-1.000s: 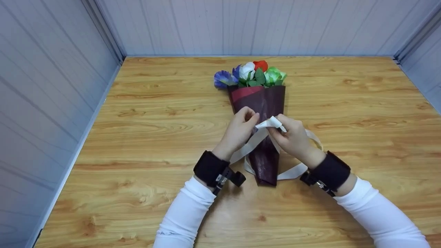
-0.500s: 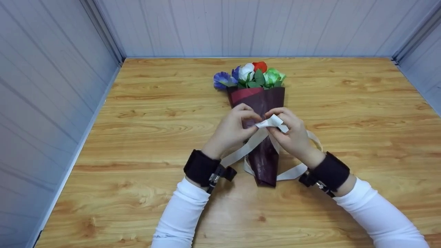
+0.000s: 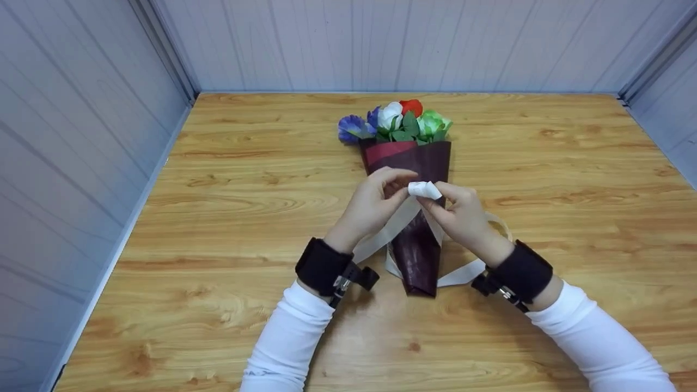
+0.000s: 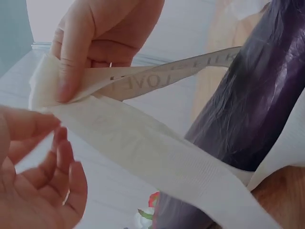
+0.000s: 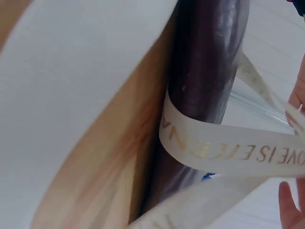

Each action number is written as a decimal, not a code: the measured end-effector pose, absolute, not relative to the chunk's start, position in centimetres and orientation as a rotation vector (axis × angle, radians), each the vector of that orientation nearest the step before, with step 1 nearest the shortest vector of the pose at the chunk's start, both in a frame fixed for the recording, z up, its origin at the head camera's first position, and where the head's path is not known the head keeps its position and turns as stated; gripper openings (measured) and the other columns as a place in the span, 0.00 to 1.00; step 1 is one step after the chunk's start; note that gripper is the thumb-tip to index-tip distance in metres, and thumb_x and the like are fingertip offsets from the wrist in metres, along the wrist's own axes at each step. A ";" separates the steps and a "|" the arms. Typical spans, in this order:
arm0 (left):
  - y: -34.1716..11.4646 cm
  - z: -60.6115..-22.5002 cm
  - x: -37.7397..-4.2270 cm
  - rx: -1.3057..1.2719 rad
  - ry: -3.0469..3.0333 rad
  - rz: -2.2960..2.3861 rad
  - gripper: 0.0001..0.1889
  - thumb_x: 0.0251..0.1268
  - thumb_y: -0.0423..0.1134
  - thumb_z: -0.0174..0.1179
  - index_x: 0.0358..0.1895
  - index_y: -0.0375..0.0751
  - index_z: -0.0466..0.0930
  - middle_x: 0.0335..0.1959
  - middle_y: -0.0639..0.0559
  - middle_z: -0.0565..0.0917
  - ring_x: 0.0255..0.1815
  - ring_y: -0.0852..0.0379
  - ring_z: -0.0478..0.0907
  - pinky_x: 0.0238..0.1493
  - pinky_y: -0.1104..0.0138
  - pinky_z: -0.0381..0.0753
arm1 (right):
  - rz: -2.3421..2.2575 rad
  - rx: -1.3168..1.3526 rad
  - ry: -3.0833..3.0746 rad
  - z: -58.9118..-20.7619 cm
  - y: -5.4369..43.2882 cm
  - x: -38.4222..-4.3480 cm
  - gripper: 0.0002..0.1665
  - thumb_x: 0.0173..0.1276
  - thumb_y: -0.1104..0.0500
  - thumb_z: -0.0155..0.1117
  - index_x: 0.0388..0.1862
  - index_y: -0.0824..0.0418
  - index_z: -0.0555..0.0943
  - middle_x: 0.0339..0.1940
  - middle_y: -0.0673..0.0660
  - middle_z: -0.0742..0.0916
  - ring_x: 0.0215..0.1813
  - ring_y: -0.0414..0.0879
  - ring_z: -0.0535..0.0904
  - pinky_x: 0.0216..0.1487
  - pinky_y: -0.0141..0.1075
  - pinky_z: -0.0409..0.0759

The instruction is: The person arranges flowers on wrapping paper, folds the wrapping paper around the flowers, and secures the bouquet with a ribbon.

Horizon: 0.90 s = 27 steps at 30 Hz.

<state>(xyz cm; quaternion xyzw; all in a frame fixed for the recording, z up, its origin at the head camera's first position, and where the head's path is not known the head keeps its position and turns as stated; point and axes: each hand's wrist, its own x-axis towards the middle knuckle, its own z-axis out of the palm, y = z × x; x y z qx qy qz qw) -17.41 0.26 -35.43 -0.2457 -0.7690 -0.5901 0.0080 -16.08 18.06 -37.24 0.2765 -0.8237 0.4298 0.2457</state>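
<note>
Right hand (image 3: pixel 460 209) pinches folded, lettered ribbon (image 3: pixel 395 227) above the wrapped bouquet (image 3: pixel 418 267), which lies on the tabletop (image 3: pixel 228 234). Left hand (image 3: pixel 366 206) half-curled, fingertips at the fold's edge; can't tell if it has hold. Main risk: right fingers ease off before left has a grip, fold springs loose. Also, slack ribbon beside the wrapper could twist or snag on a wrist strap (image 3: pixel 322 267).
</note>
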 end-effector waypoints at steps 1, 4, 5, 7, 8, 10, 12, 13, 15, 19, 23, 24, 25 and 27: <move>0.2 -35.4 -17.3 -0.748 -2.415 -1.827 0.10 0.65 0.30 0.56 0.48 0.33 0.81 0.41 0.44 0.80 0.40 0.58 0.75 0.41 0.74 0.73 | 1.155 0.710 -2.281 -37.1 18.1 -16.0 0.02 0.56 0.72 0.67 0.28 0.70 0.82 0.26 0.60 0.86 0.26 0.35 0.72 0.28 0.22 0.67; 0.1 -35.1 -17.0 -0.710 -2.435 -1.753 0.07 0.66 0.32 0.56 0.40 0.34 0.82 0.37 0.46 0.79 0.38 0.56 0.74 0.39 0.72 0.73 | 1.206 0.592 -2.382 -36.7 18.1 -16.0 0.04 0.58 0.70 0.67 0.32 0.71 0.83 0.30 0.63 0.87 0.27 0.33 0.74 0.28 0.22 0.69; 0.0 -35.0 -16.9 -0.707 -2.449 -1.715 0.07 0.66 0.33 0.57 0.37 0.34 0.82 0.35 0.47 0.78 0.36 0.57 0.73 0.38 0.72 0.72 | 1.243 0.557 -2.411 -36.6 18.1 -16.0 0.05 0.59 0.69 0.67 0.34 0.71 0.83 0.31 0.63 0.88 0.28 0.32 0.75 0.29 0.21 0.70; 0.0 -34.8 -16.7 -0.730 -2.497 -1.633 0.08 0.65 0.35 0.58 0.32 0.34 0.84 0.29 0.50 0.77 0.32 0.59 0.72 0.35 0.73 0.70 | 1.337 0.501 -2.453 -36.3 18.1 -16.1 0.08 0.59 0.69 0.66 0.38 0.72 0.84 0.34 0.66 0.88 0.30 0.30 0.77 0.31 0.20 0.72; 0.0 -34.7 -16.6 -0.747 -2.535 -1.589 0.10 0.65 0.36 0.59 0.30 0.34 0.85 0.26 0.52 0.76 0.29 0.61 0.70 0.33 0.74 0.69 | 1.382 0.479 -2.468 -36.2 18.1 -16.1 0.09 0.60 0.69 0.66 0.39 0.73 0.84 0.35 0.67 0.87 0.31 0.29 0.77 0.32 0.20 0.73; 0.1 -34.6 -16.5 -0.783 -2.640 -1.516 0.13 0.65 0.38 0.58 0.24 0.36 0.84 0.20 0.56 0.72 0.22 0.63 0.66 0.27 0.75 0.64 | 1.455 0.442 -2.491 -36.0 18.1 -16.2 0.10 0.60 0.70 0.65 0.41 0.73 0.83 0.37 0.68 0.87 0.31 0.28 0.77 0.32 0.21 0.73; 0.1 -34.6 -16.4 -0.825 -2.765 -1.434 0.18 0.66 0.40 0.57 0.17 0.38 0.79 0.15 0.59 0.66 0.18 0.65 0.61 0.23 0.75 0.59 | 1.514 0.407 -2.507 -35.9 18.2 -16.2 0.11 0.61 0.70 0.65 0.42 0.74 0.83 0.38 0.69 0.87 0.33 0.27 0.78 0.34 0.21 0.74; 0.1 -34.6 -16.5 -0.846 -2.831 -1.383 0.20 0.67 0.40 0.56 0.14 0.40 0.75 0.13 0.60 0.64 0.16 0.65 0.59 0.22 0.74 0.57 | 1.527 0.389 -2.517 -35.8 18.2 -16.2 0.11 0.61 0.69 0.65 0.42 0.74 0.83 0.39 0.69 0.87 0.33 0.27 0.78 0.34 0.21 0.74; 0.2 -34.6 -16.4 -0.881 -2.954 -1.283 0.22 0.68 0.41 0.54 0.12 0.43 0.71 0.11 0.61 0.63 0.14 0.65 0.59 0.20 0.74 0.57 | 1.538 0.358 -2.535 -35.8 18.3 -16.2 0.12 0.61 0.69 0.65 0.44 0.74 0.82 0.39 0.69 0.86 0.32 0.26 0.78 0.34 0.21 0.75; 0.3 -34.7 -16.4 -0.956 -3.074 -1.142 0.20 0.69 0.42 0.51 0.16 0.43 0.73 0.13 0.58 0.70 0.16 0.64 0.64 0.21 0.73 0.61 | 1.531 0.337 -2.561 -35.7 18.4 -16.2 0.13 0.62 0.67 0.65 0.45 0.73 0.83 0.39 0.69 0.87 0.31 0.27 0.77 0.32 0.21 0.74; 0.5 -34.8 -16.4 -1.029 -3.093 -1.129 0.16 0.71 0.42 0.50 0.28 0.39 0.80 0.19 0.51 0.80 0.19 0.64 0.70 0.24 0.74 0.66 | 1.537 0.343 -2.575 -35.6 18.5 -16.2 0.14 0.62 0.66 0.65 0.46 0.73 0.82 0.40 0.69 0.86 0.31 0.27 0.77 0.31 0.22 0.74; 0.5 -34.8 -16.5 -1.037 -3.095 -1.140 0.16 0.71 0.42 0.49 0.30 0.38 0.82 0.21 0.49 0.82 0.19 0.64 0.71 0.24 0.74 0.66 | 1.536 0.343 -2.580 -35.6 18.5 -16.2 0.14 0.62 0.67 0.64 0.46 0.74 0.82 0.40 0.69 0.86 0.31 0.26 0.77 0.31 0.21 0.74; 0.5 -34.9 -16.5 -1.036 -3.099 -1.160 0.15 0.71 0.42 0.49 0.33 0.38 0.83 0.22 0.47 0.83 0.19 0.64 0.71 0.24 0.74 0.67 | 1.530 0.345 -2.585 -35.6 18.5 -16.2 0.14 0.63 0.66 0.64 0.46 0.74 0.82 0.40 0.69 0.86 0.31 0.26 0.77 0.31 0.21 0.74; 0.4 -34.9 -16.5 -1.023 -3.097 -1.202 0.15 0.71 0.43 0.49 0.36 0.38 0.83 0.23 0.47 0.83 0.20 0.64 0.71 0.24 0.74 0.67 | 1.522 0.345 -2.592 -35.7 18.5 -16.2 0.14 0.63 0.66 0.64 0.46 0.74 0.82 0.40 0.69 0.86 0.31 0.26 0.77 0.31 0.21 0.74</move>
